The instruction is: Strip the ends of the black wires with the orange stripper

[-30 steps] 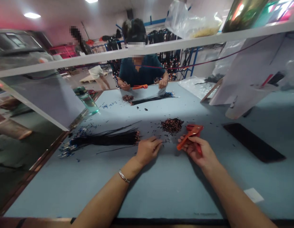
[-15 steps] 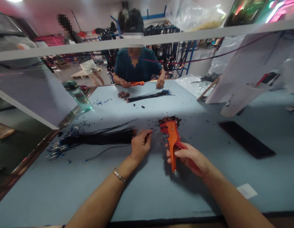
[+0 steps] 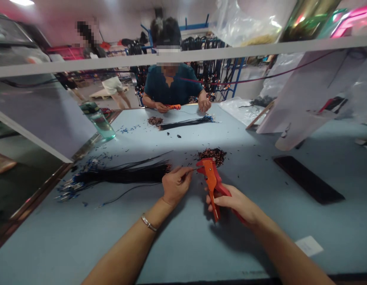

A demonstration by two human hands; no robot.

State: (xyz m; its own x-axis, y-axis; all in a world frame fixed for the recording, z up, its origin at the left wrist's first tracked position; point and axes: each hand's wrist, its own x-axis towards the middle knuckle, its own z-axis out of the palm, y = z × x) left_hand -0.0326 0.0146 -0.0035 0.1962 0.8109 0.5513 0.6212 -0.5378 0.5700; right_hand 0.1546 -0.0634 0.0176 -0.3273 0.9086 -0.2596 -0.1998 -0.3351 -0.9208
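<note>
My left hand (image 3: 176,183) pinches a thin black wire (image 3: 124,191) whose tail trails left over the table; its short end points right, at the jaws of a wire stripper (image 3: 211,178). Orange and red, this tool is gripped by its handles in my right hand (image 3: 235,202). Whether the wire end lies inside the jaws or just at their mouth is too small to tell. Left of my left hand lies a bundle of black wires (image 3: 127,172), with blue and silver ends at the left and coppery ends at the right. Behind the stripper is a heap of stripped insulation bits (image 3: 216,155).
Across the blue table (image 3: 177,241) a co-worker (image 3: 171,89) holds another orange tool (image 3: 173,107) near a smaller wire bundle (image 3: 186,122). A green bottle (image 3: 99,122) stands left; a dark flat slab (image 3: 308,179) and white holder (image 3: 302,126) are right. A white shelf bar (image 3: 231,52) crosses overhead.
The wire stripper has come slightly left and toward me, and its jaws now meet the wire end. My left hand has barely moved. The co-worker's orange tool has shifted slightly.
</note>
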